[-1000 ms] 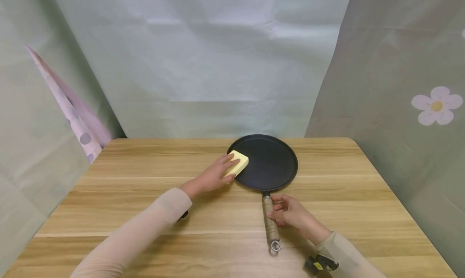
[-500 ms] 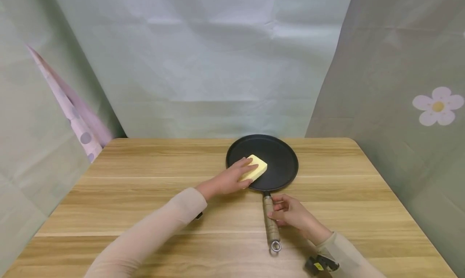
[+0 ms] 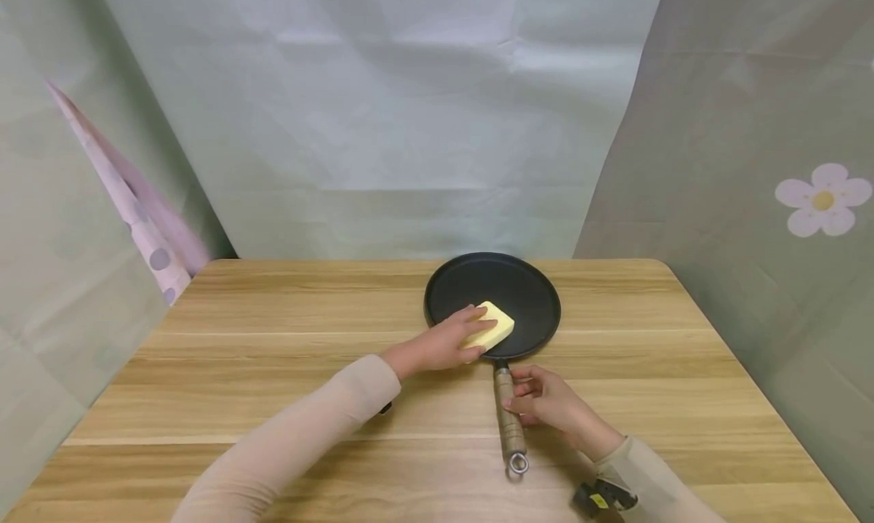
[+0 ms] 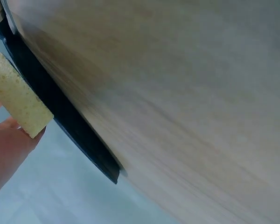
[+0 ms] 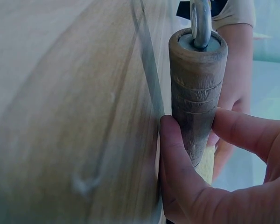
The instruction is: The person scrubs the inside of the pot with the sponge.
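A round black flat pan (image 3: 505, 288) lies on the wooden table, its wooden handle (image 3: 510, 424) pointing toward me. My left hand (image 3: 447, 342) grips a pale yellow sponge (image 3: 497, 330) on the near part of the pan's surface. In the left wrist view the sponge (image 4: 19, 93) looks like a thick block close against the black pan (image 4: 60, 102), fingers round its side. My right hand (image 3: 556, 408) pinches the handle from the right, near its upper half. The right wrist view has thumb and fingers on both sides of the wooden handle (image 5: 194, 93), below its metal ring (image 5: 201, 21).
The wooden table (image 3: 273, 303) stretches to both sides of the pan, with rounded far corners. Pale cloth sheets (image 3: 410, 128) hang behind and beside it. The pan's rim lies near the table's far edge.
My left hand has slid the sponge from the pan's left rim rightward and nearer to me across the surface. The right hand and the pan have stayed nearly in place.
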### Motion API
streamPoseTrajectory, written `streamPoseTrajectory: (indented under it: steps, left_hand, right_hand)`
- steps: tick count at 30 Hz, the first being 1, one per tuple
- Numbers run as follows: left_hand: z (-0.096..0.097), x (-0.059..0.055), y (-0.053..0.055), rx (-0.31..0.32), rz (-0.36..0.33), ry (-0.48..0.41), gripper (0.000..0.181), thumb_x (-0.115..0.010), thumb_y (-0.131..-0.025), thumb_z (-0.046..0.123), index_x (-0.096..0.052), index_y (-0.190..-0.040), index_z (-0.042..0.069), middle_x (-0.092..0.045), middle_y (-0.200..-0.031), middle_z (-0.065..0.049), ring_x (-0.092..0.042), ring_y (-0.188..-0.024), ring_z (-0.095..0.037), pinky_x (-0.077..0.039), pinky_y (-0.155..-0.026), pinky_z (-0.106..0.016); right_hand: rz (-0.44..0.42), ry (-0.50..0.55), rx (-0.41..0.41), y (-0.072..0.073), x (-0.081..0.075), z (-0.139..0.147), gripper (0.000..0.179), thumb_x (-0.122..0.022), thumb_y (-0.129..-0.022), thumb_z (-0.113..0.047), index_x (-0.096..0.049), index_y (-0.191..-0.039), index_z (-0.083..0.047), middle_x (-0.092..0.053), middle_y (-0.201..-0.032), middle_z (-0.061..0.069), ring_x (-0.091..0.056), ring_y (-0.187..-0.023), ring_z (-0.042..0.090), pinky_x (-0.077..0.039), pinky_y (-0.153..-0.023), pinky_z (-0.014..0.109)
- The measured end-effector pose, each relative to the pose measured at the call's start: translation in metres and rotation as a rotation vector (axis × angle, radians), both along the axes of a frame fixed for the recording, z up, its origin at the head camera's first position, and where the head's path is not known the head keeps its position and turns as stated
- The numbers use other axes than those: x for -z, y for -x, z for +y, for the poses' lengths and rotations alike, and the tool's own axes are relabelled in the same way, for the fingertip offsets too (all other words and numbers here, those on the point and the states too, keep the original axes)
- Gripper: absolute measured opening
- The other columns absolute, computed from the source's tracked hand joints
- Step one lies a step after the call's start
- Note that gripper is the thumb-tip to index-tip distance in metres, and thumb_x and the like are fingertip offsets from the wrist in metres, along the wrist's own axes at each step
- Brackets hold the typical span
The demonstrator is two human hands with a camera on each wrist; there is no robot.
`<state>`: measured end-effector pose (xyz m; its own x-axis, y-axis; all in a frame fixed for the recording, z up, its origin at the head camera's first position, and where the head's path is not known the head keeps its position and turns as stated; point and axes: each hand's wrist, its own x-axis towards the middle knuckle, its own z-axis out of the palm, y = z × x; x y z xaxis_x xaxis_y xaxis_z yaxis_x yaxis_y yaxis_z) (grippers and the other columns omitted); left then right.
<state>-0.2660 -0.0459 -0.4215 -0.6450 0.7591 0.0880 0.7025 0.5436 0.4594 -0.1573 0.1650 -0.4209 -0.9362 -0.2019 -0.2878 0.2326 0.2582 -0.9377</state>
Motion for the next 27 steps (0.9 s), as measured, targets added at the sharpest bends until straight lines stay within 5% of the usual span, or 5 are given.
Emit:
streamPoseTrajectory:
  steps: [14, 22, 27]
  left_hand:
    - [0.01, 0.001, -0.001, 0.024, 0.044, 0.005, 0.04, -0.059, -0.095, 0.017, -0.052, -0.134, 0.006, -0.037, -0.148, -0.023, -0.028, -0.138, -0.043, -0.024, -0.113, -0.048]
    - [0.005, -0.009, 0.004, 0.042, -0.13, 0.109, 0.044, -0.051, -0.1, 0.024, -0.048, -0.142, 0.01, -0.027, -0.155, -0.014, -0.015, -0.145, -0.037, -0.016, -0.116, -0.045]
    - [0.003, -0.01, 0.008, 0.093, -0.119, 0.109, 0.044, -0.052, -0.1, 0.022, -0.047, -0.142, 0.009, -0.027, -0.155, -0.015, -0.016, -0.144, -0.036, -0.017, -0.116, -0.046]
  right_hand:
    - [0.001, -0.007, 0.033, 0.0, -0.002, -0.001, 0.052, -0.072, -0.08, 0.0, -0.049, -0.126, 0.01, -0.054, -0.101, 0.017, -0.056, -0.085, 0.022, -0.055, -0.07, 0.035]
    - [-0.008, -0.004, 0.016, 0.0, -0.001, -0.002, 0.052, -0.072, -0.08, 0.0, -0.048, -0.125, 0.01, -0.054, -0.101, 0.017, -0.056, -0.084, 0.022, -0.055, -0.071, 0.036]
    - [-0.006, 0.002, 0.014, 0.001, 0.001, -0.001, 0.053, -0.072, -0.081, 0.0, -0.048, -0.126, 0.011, -0.054, -0.102, 0.018, -0.056, -0.085, 0.022, -0.056, -0.071, 0.037]
